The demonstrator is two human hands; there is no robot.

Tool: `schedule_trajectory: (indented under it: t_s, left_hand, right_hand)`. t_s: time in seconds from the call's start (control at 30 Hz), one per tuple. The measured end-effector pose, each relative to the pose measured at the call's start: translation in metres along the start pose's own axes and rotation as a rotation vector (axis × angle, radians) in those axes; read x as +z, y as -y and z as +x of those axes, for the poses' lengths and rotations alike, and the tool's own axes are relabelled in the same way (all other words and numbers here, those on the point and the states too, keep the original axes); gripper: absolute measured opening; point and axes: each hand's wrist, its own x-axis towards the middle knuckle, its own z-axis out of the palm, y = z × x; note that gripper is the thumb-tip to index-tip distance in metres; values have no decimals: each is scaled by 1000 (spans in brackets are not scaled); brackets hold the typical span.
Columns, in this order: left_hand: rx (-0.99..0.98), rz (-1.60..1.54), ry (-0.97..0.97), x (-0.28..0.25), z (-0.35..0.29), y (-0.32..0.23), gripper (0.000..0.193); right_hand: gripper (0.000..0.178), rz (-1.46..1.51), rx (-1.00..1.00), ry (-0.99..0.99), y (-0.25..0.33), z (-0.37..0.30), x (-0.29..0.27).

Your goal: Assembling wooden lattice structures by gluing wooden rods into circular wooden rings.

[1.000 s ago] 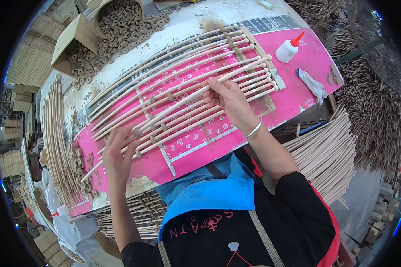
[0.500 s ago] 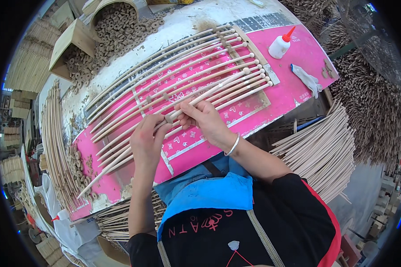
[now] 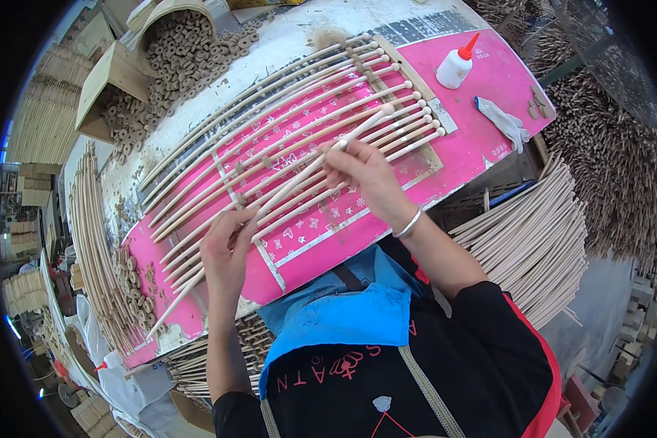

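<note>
A pale wooden stick with a ball end (image 3: 358,131) runs slantwise between my two hands, its thin tail reaching toward the near left table edge. My left hand (image 3: 228,237) pinches it at its lower part. Farther up, nearer the ball, my right hand (image 3: 366,175) grips it with curled fingers. Beneath lies a row of similar ball-ended sticks (image 3: 299,109), balls toward the right against a wooden strip (image 3: 409,69). Small brown rings (image 3: 265,162) sit among the row. Whether a ring is under my left fingers is hidden.
A round tub (image 3: 140,36) and a wooden box (image 3: 108,69) spill brown rings at the far left. A white glue bottle (image 3: 454,71) with red tip and a glove (image 3: 502,120) lie on the right. Stick bundles stand left (image 3: 95,241) and right (image 3: 533,248).
My hands have moved apart, the right one up and rightward, the left one down and leftward. The stick's ball end has shifted slightly left. A ring at my left fingertips no longer shows there.
</note>
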Motion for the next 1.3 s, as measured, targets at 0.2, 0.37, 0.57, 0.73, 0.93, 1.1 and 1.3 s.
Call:
schedule_trajectory:
  t_s: [0.2, 0.37, 0.57, 0.73, 0.93, 1.1, 1.3]
  left_hand:
    - [-31, -40, 12, -1, -2, -2, 17]
    - [10, 16, 34, 3, 3, -1, 17]
    - [97, 128, 57, 26, -2, -8, 16]
    - [119, 124, 98, 58, -13, -9, 16]
    - [301, 241, 38, 102, -12, -12, 17]
    - [337, 367, 34, 126, -10, -11, 20]
    - [354, 458, 31, 138, -6, -4, 22]
  right_hand:
    - [28, -211, 16, -31, 16, 6, -27]
    - [35, 0, 28, -56, 23, -7, -19]
    - [35, -234, 128, -142, 21, -23, -58]
    - [41, -96, 99, -208, 39, -63, -74]
    - [33, -388, 126, -399, 44, -78, -105]
    - [30, -511, 132, -526, 45, -73, -123]
    - [23, -903, -217, -593, 38, -80, -133]
